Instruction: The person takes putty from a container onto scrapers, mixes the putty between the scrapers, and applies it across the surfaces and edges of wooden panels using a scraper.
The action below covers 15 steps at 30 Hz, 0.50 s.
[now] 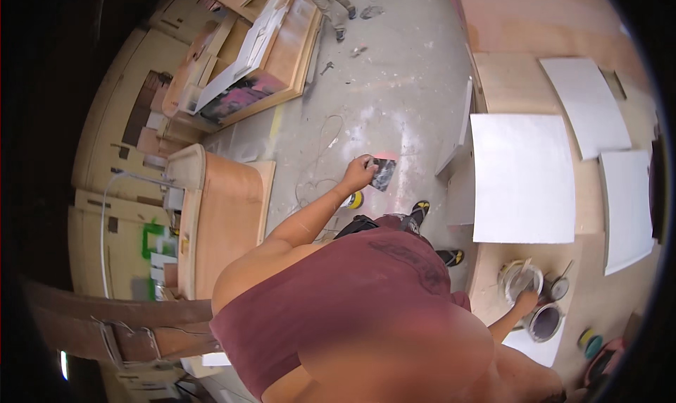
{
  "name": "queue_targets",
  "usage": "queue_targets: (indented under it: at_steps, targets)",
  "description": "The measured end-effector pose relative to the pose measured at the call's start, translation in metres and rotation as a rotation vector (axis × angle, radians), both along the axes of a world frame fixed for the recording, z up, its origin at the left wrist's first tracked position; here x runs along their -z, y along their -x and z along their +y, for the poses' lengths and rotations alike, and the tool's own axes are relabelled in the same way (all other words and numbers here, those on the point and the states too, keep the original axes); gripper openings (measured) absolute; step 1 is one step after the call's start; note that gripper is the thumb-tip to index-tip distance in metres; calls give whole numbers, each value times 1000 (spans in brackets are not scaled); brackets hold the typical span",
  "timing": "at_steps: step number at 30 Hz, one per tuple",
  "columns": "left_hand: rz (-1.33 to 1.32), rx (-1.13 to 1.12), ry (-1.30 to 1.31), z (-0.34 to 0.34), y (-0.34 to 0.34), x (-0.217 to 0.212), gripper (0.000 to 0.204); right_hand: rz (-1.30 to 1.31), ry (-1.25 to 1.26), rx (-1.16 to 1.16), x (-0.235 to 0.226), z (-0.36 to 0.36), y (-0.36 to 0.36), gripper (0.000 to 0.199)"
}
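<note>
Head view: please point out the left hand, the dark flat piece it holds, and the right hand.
Left hand [360, 171]: head view, on the middle of the hand.
Dark flat piece [383, 175]: head view, on its smeared face.
Right hand [525, 301]: head view, on the middle of the hand.

Workshop: paint-spotted floor [394, 79], open tins [558, 327], bare-wood furniture [229, 223]

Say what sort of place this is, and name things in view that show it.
Most likely a furniture or joinery workshop: a brown wooden unit stands to the left, and open pots sit near large white panels.
</note>
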<state>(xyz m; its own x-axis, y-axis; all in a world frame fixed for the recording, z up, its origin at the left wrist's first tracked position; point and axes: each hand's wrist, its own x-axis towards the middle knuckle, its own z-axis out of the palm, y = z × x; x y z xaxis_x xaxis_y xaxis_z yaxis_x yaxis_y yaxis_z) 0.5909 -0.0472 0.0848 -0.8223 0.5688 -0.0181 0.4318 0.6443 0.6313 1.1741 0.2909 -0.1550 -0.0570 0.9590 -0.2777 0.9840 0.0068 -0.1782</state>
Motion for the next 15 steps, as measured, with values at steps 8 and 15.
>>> queue_targets:
  at_steps: [8,15]
  targets:
    - [-296,79,-374,96,-44,-36,16,223,-191,118,-53,-29,-39,48]
    - [-264,143,-405,139,-63,-47,16,497,-210,239,-73,-51,-45,44]
